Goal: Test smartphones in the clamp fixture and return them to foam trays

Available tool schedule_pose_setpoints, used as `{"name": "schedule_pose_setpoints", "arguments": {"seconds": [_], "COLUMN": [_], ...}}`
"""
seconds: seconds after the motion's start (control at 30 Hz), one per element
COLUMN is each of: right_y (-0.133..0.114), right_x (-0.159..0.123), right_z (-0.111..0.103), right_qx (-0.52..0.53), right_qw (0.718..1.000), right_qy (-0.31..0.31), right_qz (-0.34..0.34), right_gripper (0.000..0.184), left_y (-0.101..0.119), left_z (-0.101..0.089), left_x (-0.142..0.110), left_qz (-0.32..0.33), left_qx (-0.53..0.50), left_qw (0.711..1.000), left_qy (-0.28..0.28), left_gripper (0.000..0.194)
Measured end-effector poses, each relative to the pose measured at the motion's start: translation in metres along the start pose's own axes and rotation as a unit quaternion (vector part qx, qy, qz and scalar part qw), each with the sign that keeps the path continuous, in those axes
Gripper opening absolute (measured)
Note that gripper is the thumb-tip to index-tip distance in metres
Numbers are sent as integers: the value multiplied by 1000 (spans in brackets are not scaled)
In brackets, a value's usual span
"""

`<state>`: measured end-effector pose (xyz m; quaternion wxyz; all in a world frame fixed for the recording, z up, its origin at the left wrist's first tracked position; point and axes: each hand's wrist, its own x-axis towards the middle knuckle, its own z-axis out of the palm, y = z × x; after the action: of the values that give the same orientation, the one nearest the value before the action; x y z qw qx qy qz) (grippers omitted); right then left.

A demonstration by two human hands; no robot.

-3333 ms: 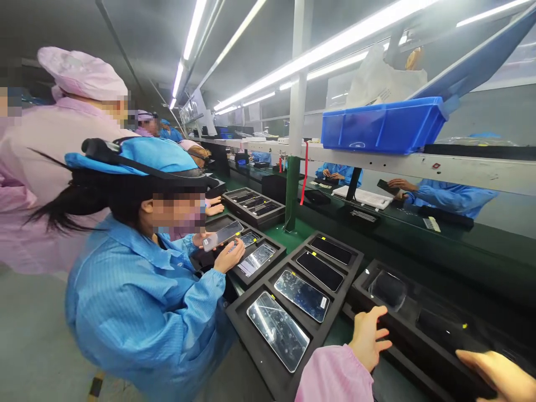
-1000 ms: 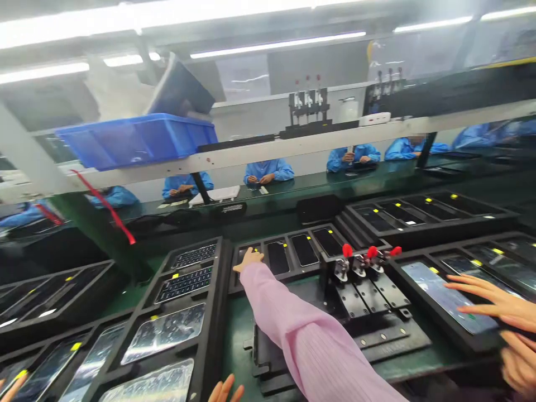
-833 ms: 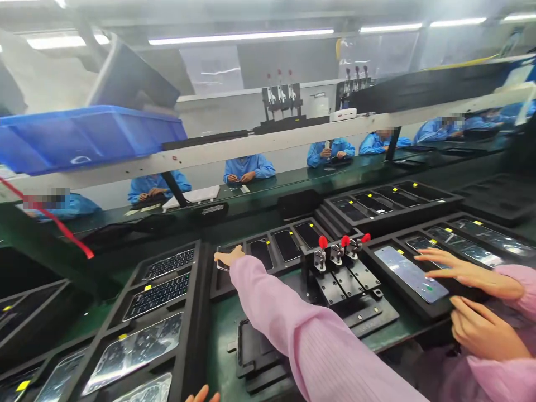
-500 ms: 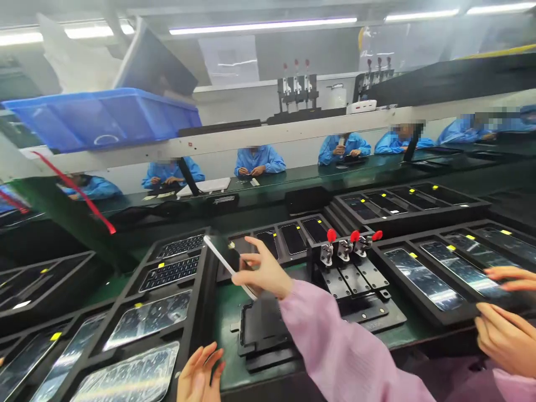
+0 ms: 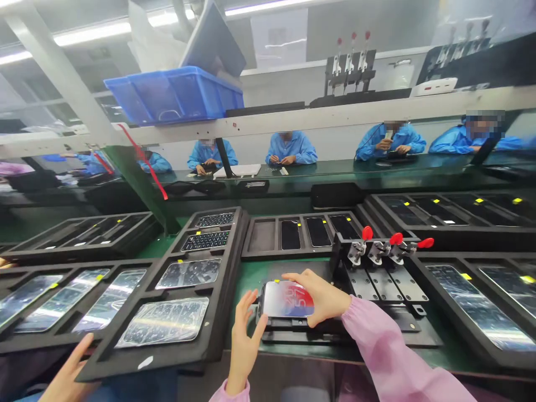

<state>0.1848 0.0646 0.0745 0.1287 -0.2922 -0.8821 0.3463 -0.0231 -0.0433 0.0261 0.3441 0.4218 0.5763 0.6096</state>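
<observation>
A smartphone (image 5: 285,300) with a lit red, white and blue screen lies sideways over a black fixture (image 5: 288,336). My right hand (image 5: 320,296) grips its right end between thumb and fingers. At the left end is my left hand (image 5: 246,329), fingers apart, its thumb close to the phone's lower left corner; contact there is unclear. Right of my hands stands a black clamp block (image 5: 379,279) with three red-handled toggle clamps. Behind the fixture sits a foam tray (image 5: 247,250) holding phones; its leftmost slot shows bare foam.
More foam trays with phones stand at left (image 5: 213,312), far left (image 5: 151,265) and right (image 5: 452,329). Another person's hand (image 5: 69,371) is at the lower left tray. A blue bin (image 5: 176,97) rests on the overhead shelf. People in blue sit across the line.
My right hand has brought the phone down from the air onto the fixture, and its lit screen now shows. My left hand has moved up to the fixture's left end. The view has shifted left.
</observation>
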Motion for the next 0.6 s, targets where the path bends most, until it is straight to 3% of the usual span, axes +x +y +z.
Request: {"name": "schedule_pose_setpoints", "arguments": {"seconds": [0.2, 0.4, 0.6], "right_y": [14, 14, 7], "right_x": [7, 1, -16], "right_z": [5, 5, 10], "right_qx": [16, 16, -3], "right_qw": [1000, 1000, 997], "right_qy": [-19, -8, 4], "right_qz": [-9, -19, 79], "right_gripper": [109, 97, 89], "left_y": [7, 6, 7], "left_z": [7, 9, 5], "left_x": [2, 4, 10], "left_qz": [15, 3, 18], "left_qx": [37, 25, 57], "left_qw": [999, 999, 998], "left_qy": [20, 19, -19], "left_gripper": [59, 57, 58]}}
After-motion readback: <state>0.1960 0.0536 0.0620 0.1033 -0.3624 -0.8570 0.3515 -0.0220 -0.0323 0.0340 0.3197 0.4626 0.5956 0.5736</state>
